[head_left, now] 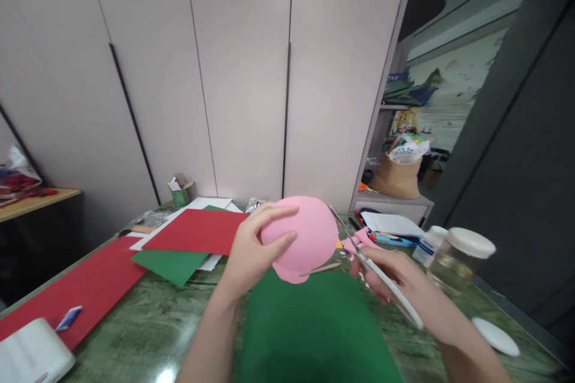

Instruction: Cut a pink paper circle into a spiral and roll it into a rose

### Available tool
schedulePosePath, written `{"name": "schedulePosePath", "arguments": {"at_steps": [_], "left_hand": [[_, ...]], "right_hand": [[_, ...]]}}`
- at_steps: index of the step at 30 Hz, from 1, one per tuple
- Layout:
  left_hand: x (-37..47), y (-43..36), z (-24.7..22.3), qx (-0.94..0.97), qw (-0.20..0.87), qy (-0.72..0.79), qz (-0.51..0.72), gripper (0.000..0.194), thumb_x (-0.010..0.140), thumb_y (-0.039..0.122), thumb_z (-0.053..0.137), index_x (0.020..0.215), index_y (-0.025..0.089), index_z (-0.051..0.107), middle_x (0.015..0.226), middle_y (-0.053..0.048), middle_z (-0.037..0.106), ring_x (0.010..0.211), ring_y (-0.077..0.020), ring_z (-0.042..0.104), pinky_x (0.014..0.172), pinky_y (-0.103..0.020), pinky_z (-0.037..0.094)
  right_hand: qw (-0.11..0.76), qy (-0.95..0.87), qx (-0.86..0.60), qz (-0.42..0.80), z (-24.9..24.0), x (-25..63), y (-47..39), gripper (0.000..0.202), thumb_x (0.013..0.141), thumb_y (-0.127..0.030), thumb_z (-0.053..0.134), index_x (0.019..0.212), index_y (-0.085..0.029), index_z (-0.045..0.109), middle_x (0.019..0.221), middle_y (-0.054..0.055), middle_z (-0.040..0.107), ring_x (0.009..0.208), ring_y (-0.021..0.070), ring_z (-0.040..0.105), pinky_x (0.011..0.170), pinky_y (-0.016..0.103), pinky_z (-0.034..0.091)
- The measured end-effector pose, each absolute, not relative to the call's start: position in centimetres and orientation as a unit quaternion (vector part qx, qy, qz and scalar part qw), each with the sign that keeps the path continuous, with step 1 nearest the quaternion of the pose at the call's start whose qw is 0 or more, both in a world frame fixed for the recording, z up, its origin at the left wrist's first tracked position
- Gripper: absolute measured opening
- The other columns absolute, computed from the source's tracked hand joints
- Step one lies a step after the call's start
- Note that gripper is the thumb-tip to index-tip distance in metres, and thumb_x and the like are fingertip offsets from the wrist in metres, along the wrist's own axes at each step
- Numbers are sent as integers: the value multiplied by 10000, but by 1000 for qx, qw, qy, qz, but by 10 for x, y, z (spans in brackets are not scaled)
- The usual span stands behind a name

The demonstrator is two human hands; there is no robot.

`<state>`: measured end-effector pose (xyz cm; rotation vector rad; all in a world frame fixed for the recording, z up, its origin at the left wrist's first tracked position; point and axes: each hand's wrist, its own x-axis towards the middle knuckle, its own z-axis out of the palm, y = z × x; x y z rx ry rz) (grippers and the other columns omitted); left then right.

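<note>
It looks like a craft corner in a home or small office, though which of the two cannot be told. Tall pale cupboard doors (245,84) stand behind a glossy green surface (188,323) strewn with red paper (197,230), green paper (314,329) and pink scraps (366,239). Open shelves at the right hold a woven basket (398,176), near a landscape picture (453,90).

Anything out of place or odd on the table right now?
Mostly small clutter: white scraps lie loose beside the green sheet, under the right hand. The green box at the back stands with its flaps open. I see no spill.
</note>
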<state>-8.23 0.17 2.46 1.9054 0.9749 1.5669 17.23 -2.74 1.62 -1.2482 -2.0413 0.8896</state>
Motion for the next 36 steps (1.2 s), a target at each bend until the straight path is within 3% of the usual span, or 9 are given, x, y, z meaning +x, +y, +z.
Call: {"name": "schedulePosePath", "arguments": {"at_steps": [8, 21, 36], "left_hand": [[-85, 5, 23, 707, 258, 348, 560, 275, 747, 270, 683, 1010, 351, 677, 1142, -5, 594, 1121, -201, 510, 901, -330, 457], [-86, 4, 25, 714, 259, 344, 553, 286, 748, 268, 667, 1033, 293, 683, 1171, -52, 601, 1152, -250, 514, 894, -386, 479], [-87, 3, 27, 714, 249, 348, 554, 274, 743, 259, 669, 1013, 291, 695, 1138, -50, 628, 1129, -240, 533, 903, -373, 479]], "right_hand": [[265, -782, -473, 308, 20, 172, -31, 309, 889, -427, 414, 818, -165, 561, 698, -6, 462, 549, 111, 375, 498, 234, 268], [251, -783, -483, 301, 21, 173, -31, 214, 888, -329, 438, 819, -174, 568, 648, -26, 446, 541, 106, 362, 509, 226, 268], [247, -788, -479, 299, 22, 173, -31, 297, 893, -420, 431, 823, -178, 587, 569, -41, 386, 517, 115, 344, 508, 238, 249]]}}
